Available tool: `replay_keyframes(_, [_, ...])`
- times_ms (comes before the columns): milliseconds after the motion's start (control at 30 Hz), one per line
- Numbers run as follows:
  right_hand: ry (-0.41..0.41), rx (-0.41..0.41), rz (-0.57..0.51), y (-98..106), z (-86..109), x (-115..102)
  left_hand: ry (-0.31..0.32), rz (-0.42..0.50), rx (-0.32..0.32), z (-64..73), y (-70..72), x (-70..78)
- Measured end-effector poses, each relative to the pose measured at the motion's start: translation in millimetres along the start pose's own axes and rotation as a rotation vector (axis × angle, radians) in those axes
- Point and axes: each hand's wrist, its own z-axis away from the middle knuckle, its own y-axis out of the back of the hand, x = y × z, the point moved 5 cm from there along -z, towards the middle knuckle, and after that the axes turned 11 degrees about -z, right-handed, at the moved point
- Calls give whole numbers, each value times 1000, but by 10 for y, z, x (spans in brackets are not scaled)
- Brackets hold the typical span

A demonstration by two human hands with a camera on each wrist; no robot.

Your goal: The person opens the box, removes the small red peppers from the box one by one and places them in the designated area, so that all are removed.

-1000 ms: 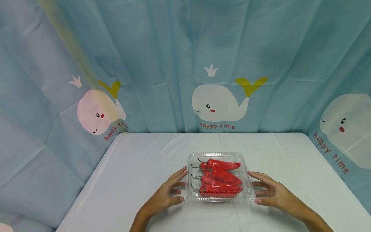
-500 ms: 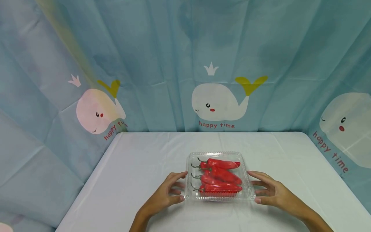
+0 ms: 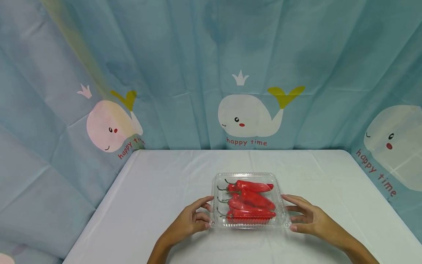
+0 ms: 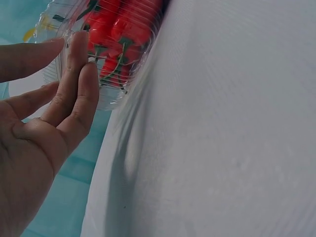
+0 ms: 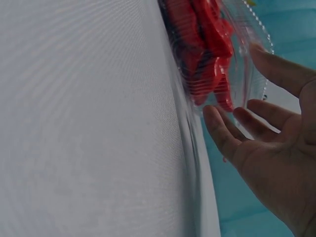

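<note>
A clear plastic clamshell box [image 3: 248,176] with a ridged rim lies on the white table, its lid down. Several red chili peppers [image 3: 252,200] with green stems show through it. My left hand [image 3: 188,222] is at the box's left side, index fingertip and thumb right at the rim, the other fingers bent between them. In the left wrist view, the fingertips [image 4: 79,47] overlap the box's edge. On the opposite side, my right hand [image 3: 311,220] has its fingers spread loosely, with thumb tip beside the front right corner. The right wrist view has its fingertips [image 5: 212,116] close against the box's side.
The white-covered table [image 3: 165,176] extends around the box and ends at a rounded back edge. Behind and at both sides hangs a light blue curtain [image 3: 184,73] printed with whales.
My left hand's index finger has lowered slightly and its other fingers have bent more beside the rim. The right hand and the box keep their places.
</note>
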Motion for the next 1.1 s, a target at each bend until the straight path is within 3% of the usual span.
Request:
replay_keyframes(367, [-14,37,22,4,8,-8,-3,-3,4,-19,-5,12])
replay_keyframes(567, [50,14,0,11,15,-15,2,-4,22,-34,-13,11])
replay_keyframes(1100, [73,-18,-11,-12,-19,-24,17,5,60,-53,-27,-19])
